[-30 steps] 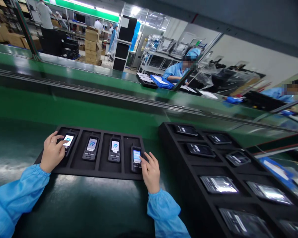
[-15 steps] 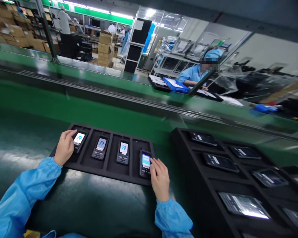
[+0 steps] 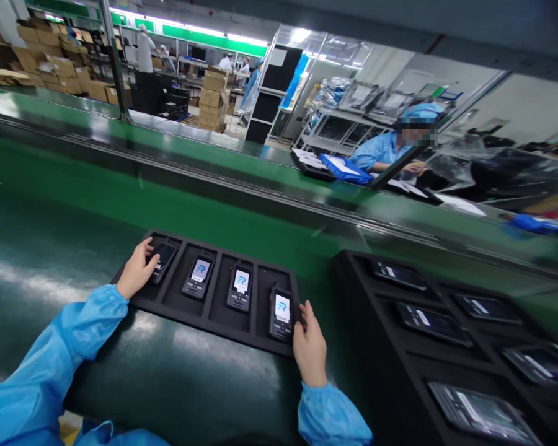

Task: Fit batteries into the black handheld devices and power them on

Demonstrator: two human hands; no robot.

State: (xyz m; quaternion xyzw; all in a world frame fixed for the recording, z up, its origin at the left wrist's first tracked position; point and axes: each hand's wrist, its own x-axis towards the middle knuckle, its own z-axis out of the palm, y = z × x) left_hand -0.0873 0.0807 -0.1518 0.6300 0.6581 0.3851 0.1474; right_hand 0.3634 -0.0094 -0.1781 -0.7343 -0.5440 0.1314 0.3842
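Observation:
Four-compartment black foam tray [image 3: 209, 306] lies on the green bench, with one keypad handheld phone in each compartment. My left hand [image 3: 138, 267] is open at the tray's left end, thumb on the leftmost phone [image 3: 165, 255], whose screen is dark. The second phone [image 3: 198, 277] and third phone [image 3: 239, 288] show a blue logo on white. So does the rightmost phone [image 3: 281, 314]. My right hand [image 3: 310, 347] is open beside the tray's right edge, fingers apart and thumb close to that phone.
A larger black foam tray [image 3: 385, 353] with several phones stands to the right. Beyond the bench's metal rail [image 3: 242, 179], a person in a blue cap [image 3: 381, 148] sits by a blue tray [image 3: 345, 168]. Stacked cartons [image 3: 212, 99] stand farther back.
The leftmost phone's screen has gone from the logo to dark. The rightmost screen has changed to the logo. My right fingers have moved off that phone to the tray's edge. The view has shifted slightly.

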